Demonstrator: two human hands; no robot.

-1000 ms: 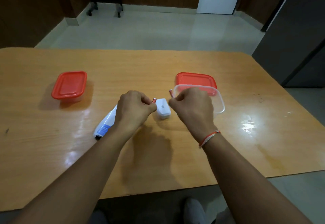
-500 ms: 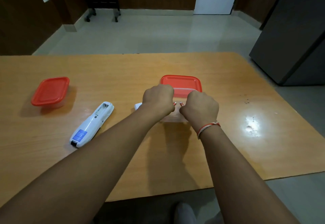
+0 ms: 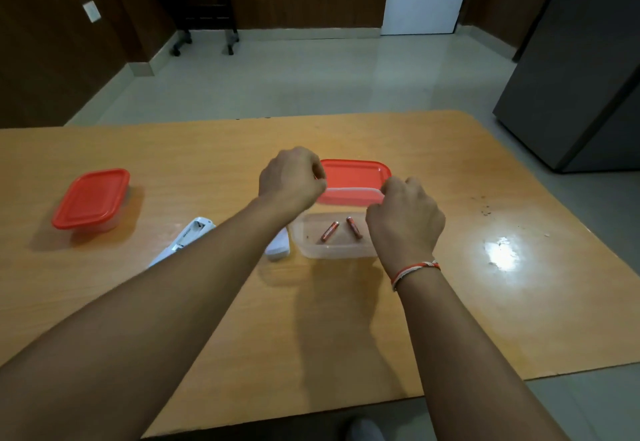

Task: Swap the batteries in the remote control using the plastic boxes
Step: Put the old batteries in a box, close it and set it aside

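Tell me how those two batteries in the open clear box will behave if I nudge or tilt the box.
The batteries are small smooth cylinders lying loose on the flat floor of the clear box, so they will probably roll. The walls should keep them in. They look light, so even a slight tilt likely shifts them.

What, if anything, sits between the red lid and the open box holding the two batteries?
Nothing visible: the red lid is held by both hands just behind the clear box, whose open top shows only the two batteries inside.

The two lids (image 3: 353, 177) (image 3: 90, 197) are red, the batteries (image 3: 329, 231) copper-orange. The remote (image 3: 183, 241) is white on a yellow-orange wood-grain table (image 3: 450, 302).
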